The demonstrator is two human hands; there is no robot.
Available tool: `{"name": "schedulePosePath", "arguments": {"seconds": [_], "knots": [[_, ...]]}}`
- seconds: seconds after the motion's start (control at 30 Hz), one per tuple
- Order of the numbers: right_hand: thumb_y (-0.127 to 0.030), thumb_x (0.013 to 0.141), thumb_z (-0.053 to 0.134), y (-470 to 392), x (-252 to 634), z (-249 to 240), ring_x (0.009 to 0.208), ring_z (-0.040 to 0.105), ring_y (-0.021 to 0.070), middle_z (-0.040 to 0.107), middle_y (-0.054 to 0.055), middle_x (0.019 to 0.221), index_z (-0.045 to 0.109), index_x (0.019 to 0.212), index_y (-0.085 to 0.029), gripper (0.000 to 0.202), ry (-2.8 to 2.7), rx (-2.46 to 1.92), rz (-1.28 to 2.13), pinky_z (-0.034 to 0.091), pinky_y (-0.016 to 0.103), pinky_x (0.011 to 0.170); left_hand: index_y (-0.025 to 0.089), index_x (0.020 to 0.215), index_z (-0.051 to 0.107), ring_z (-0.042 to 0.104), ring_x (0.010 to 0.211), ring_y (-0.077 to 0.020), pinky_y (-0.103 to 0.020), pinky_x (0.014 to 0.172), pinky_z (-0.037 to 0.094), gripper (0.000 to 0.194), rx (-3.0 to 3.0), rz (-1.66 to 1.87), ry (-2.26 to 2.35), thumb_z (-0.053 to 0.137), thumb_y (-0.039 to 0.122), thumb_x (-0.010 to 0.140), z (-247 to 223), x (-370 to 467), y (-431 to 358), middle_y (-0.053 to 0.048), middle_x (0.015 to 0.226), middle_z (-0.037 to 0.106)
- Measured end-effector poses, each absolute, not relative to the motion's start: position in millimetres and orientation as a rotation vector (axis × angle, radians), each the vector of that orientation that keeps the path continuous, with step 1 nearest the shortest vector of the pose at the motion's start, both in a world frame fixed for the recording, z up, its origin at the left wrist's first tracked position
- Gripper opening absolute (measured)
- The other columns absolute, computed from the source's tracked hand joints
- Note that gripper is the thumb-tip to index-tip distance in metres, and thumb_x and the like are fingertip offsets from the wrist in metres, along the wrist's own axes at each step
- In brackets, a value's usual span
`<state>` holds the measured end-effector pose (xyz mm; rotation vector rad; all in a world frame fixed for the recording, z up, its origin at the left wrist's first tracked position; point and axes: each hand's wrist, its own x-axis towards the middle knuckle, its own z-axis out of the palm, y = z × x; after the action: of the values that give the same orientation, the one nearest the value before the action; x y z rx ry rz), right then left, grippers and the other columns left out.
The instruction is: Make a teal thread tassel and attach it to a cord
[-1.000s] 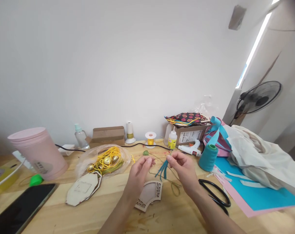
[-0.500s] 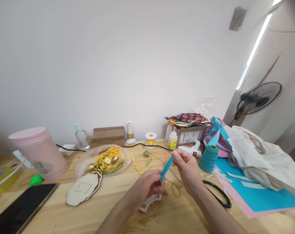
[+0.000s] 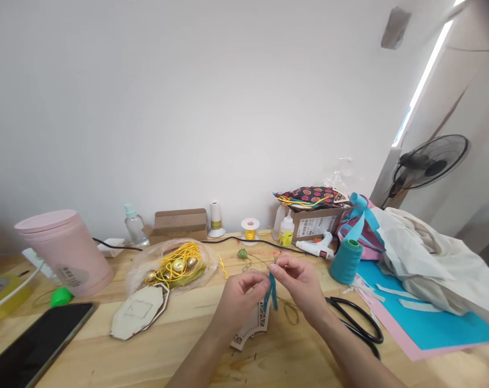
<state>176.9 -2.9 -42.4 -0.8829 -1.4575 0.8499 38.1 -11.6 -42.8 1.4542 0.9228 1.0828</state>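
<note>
A narrow blue fabric strip (image 3: 274,293) hangs folded between my hands, its two tails pointing down. My left hand (image 3: 242,296) is closed, thumb and fingers pinching the strip near its upper fold. From the right, my right hand (image 3: 301,283) pinches at the top of the same strip, fingertips close to the left ones. Thin green cord (image 3: 291,312) trails behind the strip and the right hand; whether it is also gripped I cannot tell. Below the left hand lies a pale wooden lattice piece (image 3: 250,335), partly covered. Black scissor handles (image 3: 361,323) show beside my right forearm.
A teal thread cone (image 3: 346,262), glue gun (image 3: 317,248) and glue bottle (image 3: 286,231) stand at right behind my hands. Blue sheets (image 3: 430,318) lie right. A bag of yellow cord (image 3: 179,267), pink tumbler (image 3: 64,253) and phone (image 3: 38,345) are left.
The blue strip has turned from a slanted, stretched position to hanging down in two tails. My left hand has moved slightly up. More of the wooden piece and the scissor handles shows.
</note>
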Motion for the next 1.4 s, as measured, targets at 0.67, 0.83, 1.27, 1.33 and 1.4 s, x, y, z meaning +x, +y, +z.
{"name": "schedulePosePath", "arguments": {"seconds": [0.67,0.83,1.27,1.33,1.4], "knots": [[-0.037,0.066,0.062,-3.9,181.6,-34.1,0.05,0.039,0.008,0.046,-0.004,0.052,0.053,0.059,-0.016,0.024,-1.07,-0.867,1.031,0.033,0.021,0.05,0.016,0.069,0.062,0.051,0.065,-0.0151,-0.024,0.061,0.037,0.016,1.72,0.766,1.166,0.047,0.021,0.066,-54.8,33.5,-14.1,0.0,0.066,0.059],[-0.036,0.066,0.063,-4.6,181.7,-31.9,0.052,0.039,0.0085,0.045,-0.004,0.053,0.052,0.058,-0.016,0.024,-1.107,-0.883,0.998,0.033,0.021,0.051,0.016,0.081,0.062,0.056,0.085,-0.018,-0.027,0.077,0.04,0.022,1.52,1.122,1.136,0.049,0.032,0.074,-44.5,34.1,-12.7,-0.005,0.085,0.065],[-0.033,0.069,0.06,-9.5,168.6,-44.7,0.053,0.045,0.0106,0.046,-0.002,0.056,0.054,0.057,-0.016,0.021,-1.384,-0.872,1.003,0.037,0.023,0.051,0.015,0.067,0.057,0.05,0.072,-0.0146,-0.023,0.067,0.039,0.015,1.677,1.028,0.979,0.043,0.018,0.073,-40.3,38.0,-18.9,-0.001,0.07,0.058],[-0.033,0.067,0.061,-10.1,169.1,-41.6,0.052,0.043,0.01,0.045,-0.003,0.054,0.053,0.055,-0.016,0.022,-1.346,-0.863,0.994,0.036,0.022,0.05,0.016,0.068,0.056,0.05,0.071,-0.0147,-0.023,0.067,0.038,0.014,1.757,0.99,1.012,0.042,0.015,0.07,-40.5,36.9,-20.2,0.0,0.07,0.057],[-0.034,0.065,0.063,-9.8,171.3,-37.7,0.052,0.041,0.0094,0.044,-0.003,0.054,0.052,0.054,-0.016,0.024,-1.272,-0.861,0.972,0.036,0.022,0.05,0.017,0.065,0.055,0.049,0.068,-0.0143,-0.023,0.064,0.037,0.014,1.821,0.937,1.062,0.042,0.014,0.067,-42.6,36.0,-20.4,0.001,0.066,0.056]]}}
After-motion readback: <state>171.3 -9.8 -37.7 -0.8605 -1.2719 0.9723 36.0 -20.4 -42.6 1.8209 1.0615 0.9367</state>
